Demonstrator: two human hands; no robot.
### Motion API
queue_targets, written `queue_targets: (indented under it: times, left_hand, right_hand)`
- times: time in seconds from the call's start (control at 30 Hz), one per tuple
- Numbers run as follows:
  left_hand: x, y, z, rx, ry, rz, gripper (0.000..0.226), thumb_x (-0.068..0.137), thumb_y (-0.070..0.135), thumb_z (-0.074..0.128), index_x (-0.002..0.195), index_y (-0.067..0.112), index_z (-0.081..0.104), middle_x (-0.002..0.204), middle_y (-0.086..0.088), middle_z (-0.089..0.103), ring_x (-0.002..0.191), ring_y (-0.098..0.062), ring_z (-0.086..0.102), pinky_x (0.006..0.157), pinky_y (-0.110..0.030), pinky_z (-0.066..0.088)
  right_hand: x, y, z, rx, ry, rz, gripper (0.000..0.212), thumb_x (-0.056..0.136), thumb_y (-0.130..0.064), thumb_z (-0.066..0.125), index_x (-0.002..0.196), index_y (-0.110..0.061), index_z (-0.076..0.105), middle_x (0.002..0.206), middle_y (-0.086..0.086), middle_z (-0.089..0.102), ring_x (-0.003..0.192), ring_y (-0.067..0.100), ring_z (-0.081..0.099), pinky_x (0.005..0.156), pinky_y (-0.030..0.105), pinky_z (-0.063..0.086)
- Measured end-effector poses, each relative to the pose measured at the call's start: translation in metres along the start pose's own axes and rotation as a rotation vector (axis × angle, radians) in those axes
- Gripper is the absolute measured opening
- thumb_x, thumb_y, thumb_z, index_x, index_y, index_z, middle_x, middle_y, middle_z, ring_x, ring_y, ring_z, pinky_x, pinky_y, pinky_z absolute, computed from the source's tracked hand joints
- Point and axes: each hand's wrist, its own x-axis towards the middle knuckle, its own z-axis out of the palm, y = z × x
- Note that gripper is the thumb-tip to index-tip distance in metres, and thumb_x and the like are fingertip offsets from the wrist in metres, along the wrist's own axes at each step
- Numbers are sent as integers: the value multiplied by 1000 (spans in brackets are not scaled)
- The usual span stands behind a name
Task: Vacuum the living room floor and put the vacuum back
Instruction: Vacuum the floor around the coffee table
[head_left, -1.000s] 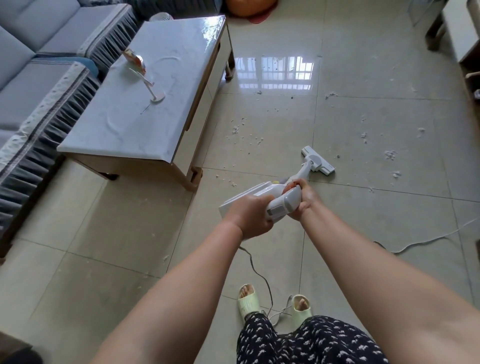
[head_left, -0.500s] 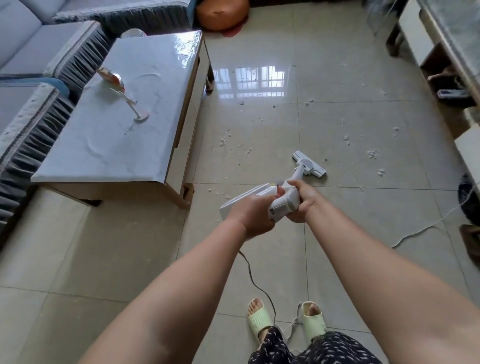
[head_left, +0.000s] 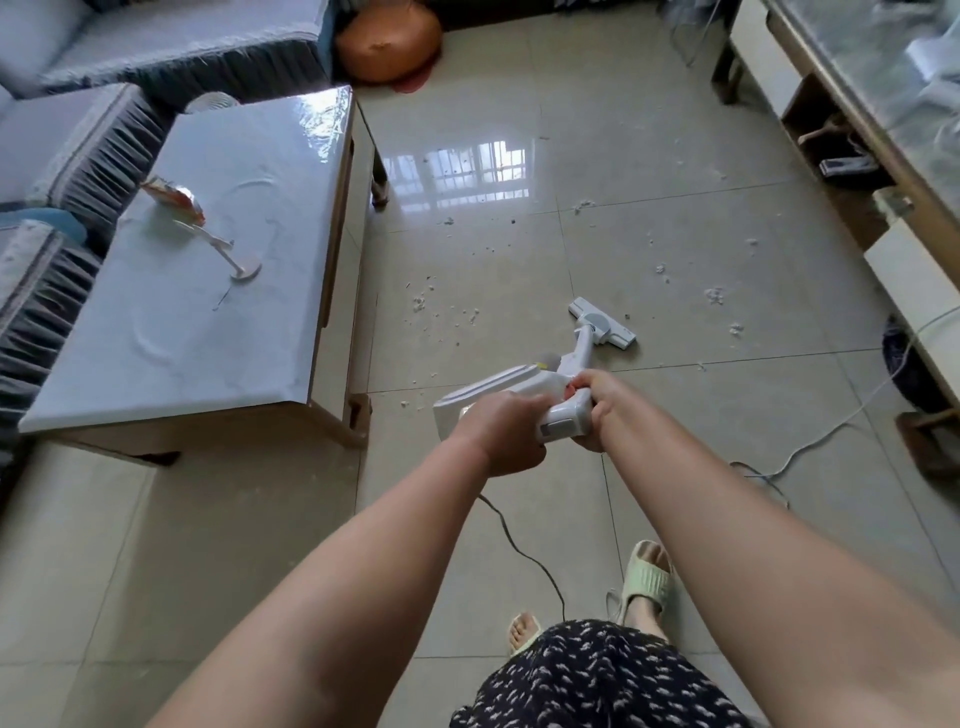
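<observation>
Both hands on the white stick vacuum, held out in front at arm's length. Left hand curled round the rear of the handle, knuckles up; right hand wrapped round the handle just beside it, fingers closed on the grip (the two hands nearly touching). Vacuum body angles down and forward, tube running to the floor head, which sits flat on the tiled floor ahead of the hands. A dark power cord drops from the handle and trails back toward the feet; a white cable snakes across the tiles on the right.

White scraps of debris scattered on the tiles around and beyond the floor head, more specks left of it near the coffee table. Coffee table surface on the left, glossy top, carrying a small tipped-over white stand-like item with an orange-and-foil wrapper at its far end (can't tell exactly what it is). Grey sofa behind the table. Orange cushion on the floor at the far end. Low TV cabinet along the right edge. Feet in pale green slippers, patterned dark garment at bottom.
</observation>
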Motion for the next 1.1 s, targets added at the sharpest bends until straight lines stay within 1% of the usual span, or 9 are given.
queue_targets:
  times: [0.1, 0.3, 0.43, 0.57, 0.63, 0.73, 0.87, 0.97, 1.1]
  left_hand:
    - [17, 3, -4, -9, 1, -11, 24, 81, 23, 58, 104, 24, 58, 99, -6, 68, 90, -31, 63, 70, -31, 48]
    - [54, 16, -8, -39, -14, -19, 26, 79, 23, 58, 105, 24, 58, 98, -7, 68, 89, -32, 63, 70, -32, 48]
    - [80, 26, -11, -49, 1, -11, 26, 79, 23, 59, 105, 24, 58, 97, -7, 68, 89, -32, 63, 70, -31, 48]
    - [106, 34, -17, -25, -9, -1, 24, 80, 23, 58, 105, 24, 58, 98, -6, 68, 89, -31, 62, 68, -29, 45]
    - [119, 38, -20, -21, -12, 2, 25, 81, 24, 58, 105, 23, 58, 98, -6, 68, 89, -30, 62, 67, -28, 44]
    - [137, 47, -22, -8, -13, 8, 27, 80, 24, 58, 106, 24, 59, 98, -5, 68, 89, -31, 63, 66, -28, 43]
    - [160, 59, -27, 22, -25, 36, 30, 82, 24, 58, 111, 24, 58, 102, -4, 68, 91, -30, 63, 67, -28, 42]
    - [177, 68, -32, 59, -41, 52, 30, 83, 23, 56, 113, 23, 57, 103, -4, 68, 93, -30, 63, 66, -28, 42]
    - [197, 83, -38, 82, -42, 53, 29, 83, 23, 57, 112, 21, 57, 104, -4, 67, 94, -30, 62, 63, -27, 37]
  right_hand:
    - [3, -18, -2, -15, 4, 8, 26, 82, -13, 52, 58, -19, 45, 35, -9, 46, 49, 7, 49, 44, 15, 41]
    - [9, -57, -15, -34, 6, 10, 25, 83, -12, 51, 59, -17, 47, 33, -8, 46, 52, 7, 50, 51, 21, 43]
    - [12, -82, -26, -53, 19, 14, 25, 84, -13, 51, 59, -17, 47, 46, -9, 51, 52, 8, 50, 49, 20, 42]
    - [17, -106, -35, -40, 9, 12, 25, 83, -13, 52, 59, -18, 46, 36, -9, 48, 49, 6, 49, 43, 15, 39]
    - [20, -118, -40, -31, 16, 12, 24, 82, -13, 53, 59, -18, 47, 39, -9, 49, 46, 7, 50, 44, 17, 41]
    - [25, -136, -49, -47, 3, 5, 26, 81, -13, 52, 57, -19, 45, 34, -9, 46, 39, 6, 47, 44, 15, 40]
    - [30, -156, -61, -42, 4, 6, 25, 80, -12, 53, 57, -19, 45, 34, -8, 45, 45, 8, 48, 45, 17, 42]
    - [34, -170, -72, -19, -10, 5, 26, 79, -11, 50, 55, -18, 42, 33, -7, 43, 35, 9, 47, 41, 12, 43]
    - [38, -190, -86, -43, -11, 3, 26, 79, -12, 50, 56, -18, 42, 33, -7, 43, 29, 11, 46, 39, 13, 44]
